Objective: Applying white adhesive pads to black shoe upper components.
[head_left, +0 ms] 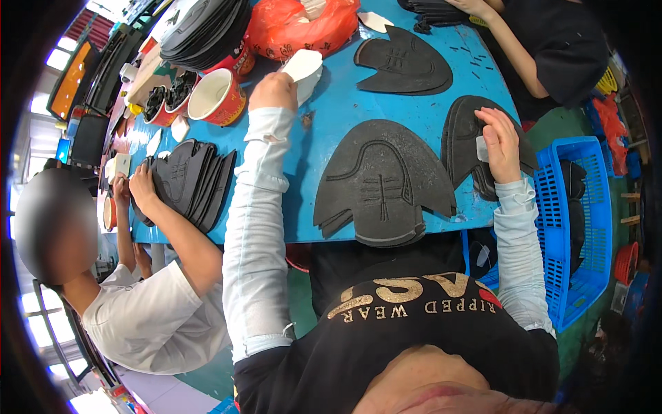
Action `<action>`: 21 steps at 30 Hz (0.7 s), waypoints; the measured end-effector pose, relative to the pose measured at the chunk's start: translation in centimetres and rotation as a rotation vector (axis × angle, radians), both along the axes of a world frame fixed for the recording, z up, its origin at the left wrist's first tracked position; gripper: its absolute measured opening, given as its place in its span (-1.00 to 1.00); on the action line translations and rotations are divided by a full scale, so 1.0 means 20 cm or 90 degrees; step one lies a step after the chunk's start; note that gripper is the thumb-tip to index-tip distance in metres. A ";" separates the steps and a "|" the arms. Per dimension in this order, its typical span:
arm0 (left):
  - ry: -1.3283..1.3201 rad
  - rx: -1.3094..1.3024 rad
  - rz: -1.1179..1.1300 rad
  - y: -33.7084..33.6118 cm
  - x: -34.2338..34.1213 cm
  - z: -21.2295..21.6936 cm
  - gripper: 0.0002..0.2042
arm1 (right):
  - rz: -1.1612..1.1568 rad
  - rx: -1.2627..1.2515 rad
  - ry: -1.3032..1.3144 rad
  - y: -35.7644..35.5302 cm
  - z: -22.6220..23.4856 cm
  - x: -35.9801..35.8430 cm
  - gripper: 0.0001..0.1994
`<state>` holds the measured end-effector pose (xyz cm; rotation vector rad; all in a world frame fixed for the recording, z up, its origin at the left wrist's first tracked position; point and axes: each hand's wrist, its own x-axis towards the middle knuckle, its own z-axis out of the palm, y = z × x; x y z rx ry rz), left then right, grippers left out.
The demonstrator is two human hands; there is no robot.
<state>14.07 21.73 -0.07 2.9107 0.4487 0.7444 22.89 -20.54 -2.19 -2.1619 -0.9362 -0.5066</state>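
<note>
My left hand (274, 91) reaches over the blue table with its fingers closed on several white shoe-shaped pieces (303, 65). On the right, my right hand (502, 143) is over a stack of black shoe uppers (458, 141), its fingers stretched out. A small whitish patch (481, 149) shows by its thumb; whether it is held I cannot tell. Directly in front of me another stack of black shoe uppers (379, 172), with stitched lines, lies at the table's near edge. Farther back rests one more set of black uppers (407, 65).
Beyond my left hand are a red plastic bag (296, 29), paper tubs (210, 100) and a tall black stack (205, 31). A co-worker's hands (143, 188) touch black uppers (189, 181) at left. Another person's arm (514, 48) is at back right. A blue crate (576, 228) stands at right.
</note>
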 end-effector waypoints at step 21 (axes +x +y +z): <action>0.011 -0.753 -0.291 -0.75 -0.79 0.28 -0.85 | 0.421 0.364 0.669 0.25 0.37 -0.58 -0.74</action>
